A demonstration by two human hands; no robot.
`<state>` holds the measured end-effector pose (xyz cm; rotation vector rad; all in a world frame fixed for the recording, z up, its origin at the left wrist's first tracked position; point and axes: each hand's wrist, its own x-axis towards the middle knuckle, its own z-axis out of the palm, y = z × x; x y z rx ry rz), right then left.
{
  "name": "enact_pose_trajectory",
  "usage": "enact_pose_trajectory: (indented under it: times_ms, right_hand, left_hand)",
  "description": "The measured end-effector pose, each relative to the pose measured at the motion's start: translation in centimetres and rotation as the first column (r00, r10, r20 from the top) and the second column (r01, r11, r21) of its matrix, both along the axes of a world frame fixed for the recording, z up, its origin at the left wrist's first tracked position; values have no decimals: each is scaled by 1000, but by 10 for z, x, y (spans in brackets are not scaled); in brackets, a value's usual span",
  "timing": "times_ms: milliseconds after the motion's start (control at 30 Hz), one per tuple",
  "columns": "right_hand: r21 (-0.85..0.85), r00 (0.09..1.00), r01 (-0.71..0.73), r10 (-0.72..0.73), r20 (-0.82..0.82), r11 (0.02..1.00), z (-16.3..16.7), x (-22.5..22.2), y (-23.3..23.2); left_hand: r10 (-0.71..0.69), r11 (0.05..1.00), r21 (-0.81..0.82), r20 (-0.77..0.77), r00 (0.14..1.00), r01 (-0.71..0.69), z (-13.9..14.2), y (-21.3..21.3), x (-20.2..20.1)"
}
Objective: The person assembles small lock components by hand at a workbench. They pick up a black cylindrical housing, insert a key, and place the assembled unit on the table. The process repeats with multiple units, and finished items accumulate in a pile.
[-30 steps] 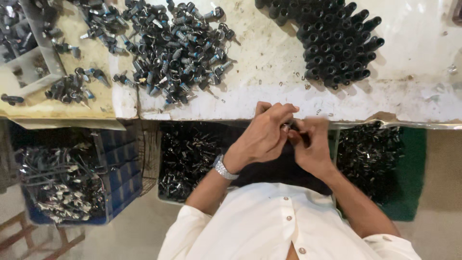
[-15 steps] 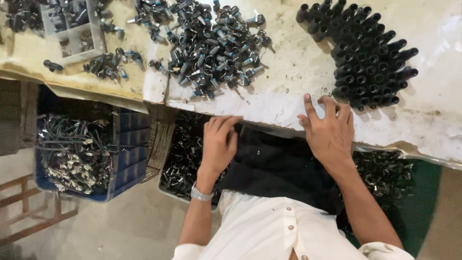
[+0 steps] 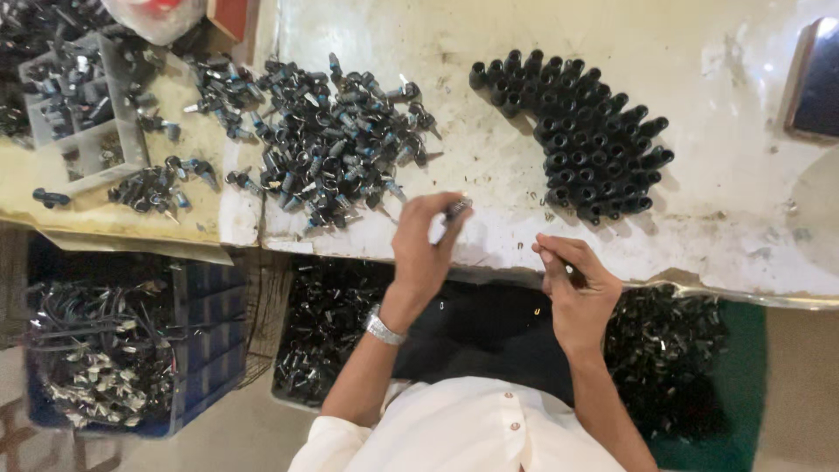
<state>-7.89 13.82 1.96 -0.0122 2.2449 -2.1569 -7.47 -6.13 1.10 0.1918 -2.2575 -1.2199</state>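
Two hands: worked at the surface (image 3: 489,52) edge.
Pile (image 3: 336,144): loose parts, just left of the hands.
Left hand (image 3: 421,245): grip pinched a part (image 3: 458,208).
Right hand (image 3: 577,288): grip closed on a dark piece (image 3: 572,273).
Caps (image 3: 585,140): standing, beyond the right hand.
Care: keep both pinches firm, pieces aligned.
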Motion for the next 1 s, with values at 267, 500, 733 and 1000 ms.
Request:
enact_pose_trajectory:
  times_ms: [267,500,733,1000]
  right_hand:
    - [183,969,-61,102,-226,981,4,-3,-1]
    - [216,978,-45,87,-189,975,2,5,1]
    - [-487,813,38,256,523,873,-24,-11,39]
    - [-62,974,-225,223,-41,972,-19,-7,84]
  left_hand:
    - [-263,912,-377,-230,937,163,13,34,27]
    - [-356,856,-456,-173,918,246,22,28,28]
    - [-560,815,-257,-122,819,519,9,38,13]
    - [-350,931,-63,113,930,359,-18,51,-63]
